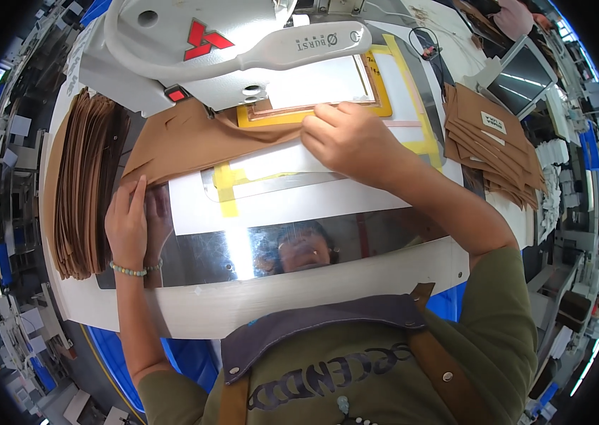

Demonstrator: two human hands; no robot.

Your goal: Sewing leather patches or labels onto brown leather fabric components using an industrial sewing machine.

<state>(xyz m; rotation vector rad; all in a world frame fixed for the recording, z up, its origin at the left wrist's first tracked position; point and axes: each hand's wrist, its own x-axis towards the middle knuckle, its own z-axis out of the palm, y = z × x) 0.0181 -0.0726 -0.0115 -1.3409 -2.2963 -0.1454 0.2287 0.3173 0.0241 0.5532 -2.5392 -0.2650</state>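
A brown cloth piece (200, 138) stretches across the work surface under the sewing machine head (193, 49). My right hand (349, 142) is closed on the cloth's narrow right end, its fingers curled in a pinch. My left hand (127, 223) rests at the cloth's lower left corner, fingers stretched out and touching its edge; the thumb is hard to make out. Just beyond the cloth is a yellow-edged template frame (382, 92), partly covered by it. Beneath lies a white sheet (264, 212) with yellow tape strips (227, 191) on it.
A thick stack of brown cloth pieces (83, 191) stands at the left. More brown pieces (491, 134) with white labels lie in a pile at the right, near a screen (523, 78). A shiny metal plate (207, 258) borders the table's near edge. Blue bins (189, 361) sit below.
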